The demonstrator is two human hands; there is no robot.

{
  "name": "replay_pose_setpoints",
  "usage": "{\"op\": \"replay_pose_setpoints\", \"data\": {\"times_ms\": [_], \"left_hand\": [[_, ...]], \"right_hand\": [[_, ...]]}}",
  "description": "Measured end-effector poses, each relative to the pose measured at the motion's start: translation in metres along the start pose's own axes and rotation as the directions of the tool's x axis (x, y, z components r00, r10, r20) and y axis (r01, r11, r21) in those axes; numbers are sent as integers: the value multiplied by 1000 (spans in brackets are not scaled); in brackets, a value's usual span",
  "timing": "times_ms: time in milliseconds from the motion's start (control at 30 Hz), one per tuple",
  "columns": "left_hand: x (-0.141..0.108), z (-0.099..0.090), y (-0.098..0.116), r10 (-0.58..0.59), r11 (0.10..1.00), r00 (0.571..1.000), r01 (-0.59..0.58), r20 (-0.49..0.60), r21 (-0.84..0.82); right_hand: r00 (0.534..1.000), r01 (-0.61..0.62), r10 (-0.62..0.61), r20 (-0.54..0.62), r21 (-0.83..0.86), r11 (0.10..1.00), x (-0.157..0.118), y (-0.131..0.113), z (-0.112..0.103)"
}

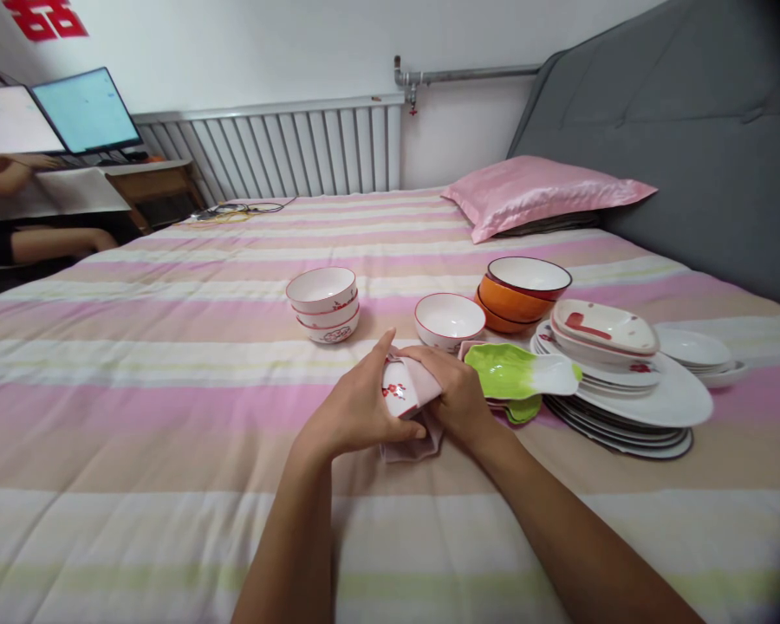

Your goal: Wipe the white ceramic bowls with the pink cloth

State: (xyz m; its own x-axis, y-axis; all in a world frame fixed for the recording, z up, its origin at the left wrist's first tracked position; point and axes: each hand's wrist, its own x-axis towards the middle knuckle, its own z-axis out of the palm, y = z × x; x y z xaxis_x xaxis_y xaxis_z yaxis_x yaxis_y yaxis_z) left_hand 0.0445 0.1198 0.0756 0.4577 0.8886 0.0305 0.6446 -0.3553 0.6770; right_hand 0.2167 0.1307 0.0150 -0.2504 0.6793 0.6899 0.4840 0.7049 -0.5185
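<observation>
Tilted on its side between my hands is a white bowl (396,392) with a red rim and red blossom print. My left hand (357,400) grips it from the left, thumb at the near edge. A pale pink cloth (421,381) is wrapped over the bowl's right side, and my right hand (451,390) presses it there; part of the cloth hangs below. Just beyond stand a stack of matching bowls (325,290) on the left and a single matching bowl (451,319) on the right.
To the right are stacked orange bowls (516,299), green leaf-shaped dishes (503,371) and a pile of white plates (679,403). A pink pillow (546,192) lies by the grey headboard (676,130). Cables (234,211) lie at the bed's far edge; another person's arm (3,178) shows left.
</observation>
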Motion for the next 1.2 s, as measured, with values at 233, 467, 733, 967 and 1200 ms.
{"op": "replay_pose_setpoints", "data": {"times_ms": [233, 467, 733, 967, 1200], "left_hand": [[0, 1, -1, -11, 1000, 1000, 11, 2, 10], [0, 1, -3, -7, 1000, 1000, 7, -8, 6], [-1, 0, -1, -20, 1000, 1000, 20, -4, 12], [-1, -1, -1, -26, 1000, 1000, 26, 4, -2], [0, -2, 0, 124, 992, 992, -122, 36, -39]], "right_hand": [[1000, -19, 19, 8, 8, 1000, 0, 3, 0], [999, -40, 40, 14, 19, 999, -1, 5, 0], [998, -56, 55, 23, 23, 998, 0, 5, 0], [997, -68, 67, 29, 24, 997, 0, 5, -1], [997, -74, 74, -3, -23, 997, -1, 9, 1]]}}
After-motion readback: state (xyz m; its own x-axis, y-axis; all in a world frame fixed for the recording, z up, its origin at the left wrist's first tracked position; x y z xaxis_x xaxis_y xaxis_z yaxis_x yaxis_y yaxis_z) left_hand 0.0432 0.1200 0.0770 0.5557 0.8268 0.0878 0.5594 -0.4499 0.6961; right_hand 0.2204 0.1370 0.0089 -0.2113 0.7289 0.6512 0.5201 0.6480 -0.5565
